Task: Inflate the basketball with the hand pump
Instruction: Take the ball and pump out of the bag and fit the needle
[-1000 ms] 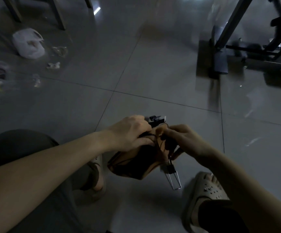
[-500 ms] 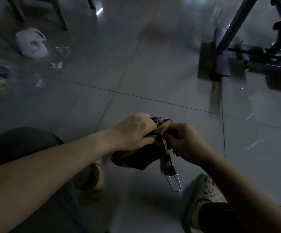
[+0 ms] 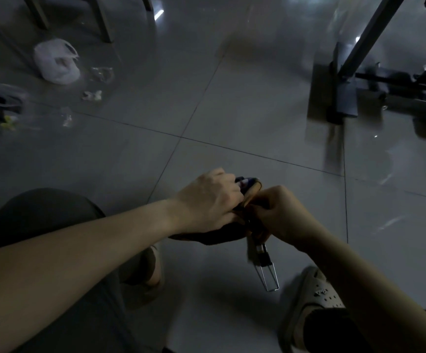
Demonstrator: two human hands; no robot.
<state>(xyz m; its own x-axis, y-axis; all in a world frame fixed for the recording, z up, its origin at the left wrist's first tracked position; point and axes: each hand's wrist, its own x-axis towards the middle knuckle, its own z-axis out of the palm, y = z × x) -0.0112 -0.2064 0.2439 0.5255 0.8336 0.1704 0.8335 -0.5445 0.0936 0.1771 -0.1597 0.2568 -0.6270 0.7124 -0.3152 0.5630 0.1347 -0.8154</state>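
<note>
A flat, deflated orange-brown basketball point(image 3: 214, 236) is held low over the tiled floor between my knees. My left hand point(image 3: 208, 202) grips its upper edge, fingers curled over it. My right hand point(image 3: 280, 216) pinches the hand pump point(image 3: 264, 263) where it meets the ball. The pump's wire foot loop hangs down below my right hand. A dark part of the pump point(image 3: 246, 181) shows above my left knuckles. The needle and valve are hidden by my fingers.
A white plastic bag point(image 3: 55, 62) and small scraps of wrapping lie on the floor at the far left. Chair legs point(image 3: 103, 20) stand at the top left. A metal frame with a base plate point(image 3: 344, 98) stands at the right. My sandalled feet point(image 3: 314, 299) flank the ball.
My two hands have drawn closer together. The ball has folded flatter and lifted a little, and the pump head is more covered by my left hand.
</note>
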